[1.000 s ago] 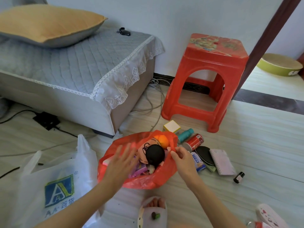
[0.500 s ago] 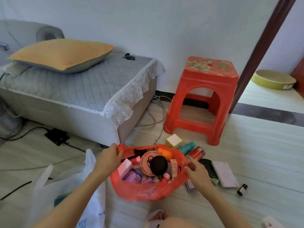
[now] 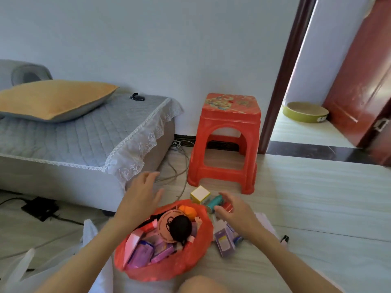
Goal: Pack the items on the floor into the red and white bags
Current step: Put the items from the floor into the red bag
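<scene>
Both hands hovered open and empty: left hand (image 3: 141,193) behind the crinkled red plastic bag (image 3: 169,265), right hand (image 3: 234,214) beside it.

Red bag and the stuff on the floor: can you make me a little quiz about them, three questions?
1. True or false: the red bag is empty.
2. Which thing is the right hand nearest: (a) the orange pillow, (b) the teal bottle, (c) the red stool?
3. Fill in: the yellow and white box sits on the floor in front of the red ____.

Key
1. False; it holds boxes, tubes and a round doll face.
2. b; the open fingers reach over it.
3. stool.

The left hand hovers open, holding nothing.
</scene>
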Tool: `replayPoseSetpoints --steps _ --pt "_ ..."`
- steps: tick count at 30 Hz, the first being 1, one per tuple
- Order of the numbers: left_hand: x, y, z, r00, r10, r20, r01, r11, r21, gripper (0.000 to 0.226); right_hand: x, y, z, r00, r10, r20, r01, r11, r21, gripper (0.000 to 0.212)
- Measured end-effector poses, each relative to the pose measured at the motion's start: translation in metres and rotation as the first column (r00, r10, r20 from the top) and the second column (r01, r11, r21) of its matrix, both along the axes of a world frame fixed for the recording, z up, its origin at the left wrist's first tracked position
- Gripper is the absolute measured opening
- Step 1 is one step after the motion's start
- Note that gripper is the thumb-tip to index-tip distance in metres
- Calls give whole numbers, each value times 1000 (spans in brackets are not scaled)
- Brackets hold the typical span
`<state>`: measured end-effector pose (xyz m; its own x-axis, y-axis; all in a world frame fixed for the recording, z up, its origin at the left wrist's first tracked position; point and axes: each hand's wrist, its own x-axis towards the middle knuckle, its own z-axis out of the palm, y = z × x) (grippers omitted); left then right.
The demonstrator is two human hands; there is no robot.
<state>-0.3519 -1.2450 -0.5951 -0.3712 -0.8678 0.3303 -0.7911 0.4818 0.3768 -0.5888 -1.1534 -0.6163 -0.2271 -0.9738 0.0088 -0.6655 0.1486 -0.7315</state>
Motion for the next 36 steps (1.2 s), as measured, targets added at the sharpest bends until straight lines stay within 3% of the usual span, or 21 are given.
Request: replayPoseSetpoints --steps 2,5,8,12,17,23,27,30,33,36 --pt "-33 4 26 984 -130 125 149 977 -153 44 -19 11 23 988 24 -151 -29 999 -34 56" --pt "-94 15 60 927 -252 279 321 916 -240 59 -58 37 47 955 -8 -296 -8 999 -52 61" --pt "-165 39 78 878 -340 337 439 853 -282 58 -108 74 58 938 -109 -330 90 993 -73 62" --pt "-249 82 59 814 -473 338 568 771 -288 59 -183 139 44 922 -287 -258 279 958 -71 60" --pt "-318 127 -22 715 -571 403 650 756 -82 59 -257 224 -19 866 -451 -214 472 880 56 56" --pt "-370 157 -145 615 -662 429 711 700 60 74 -299 267 -135 849 -489 -202 529 795 297 56" --pt "-396 177 -222 523 -737 428 718 651 246 90 -315 269 -211 864 -439 -246 503 778 377 56" --pt "-412 190 -273 489 -785 380 711 611 348 97 -326 267 -255 889 -298 -347 431 798 421 68" --pt "-427 197 -309 465 -818 339 696 574 431 93 -335 262 -279 901 -196 -386 378 791 481 78" --pt "-444 198 -341 431 -843 321 682 538 496 85 -345 254 -298 906 -200 -374 367 810 458 75"
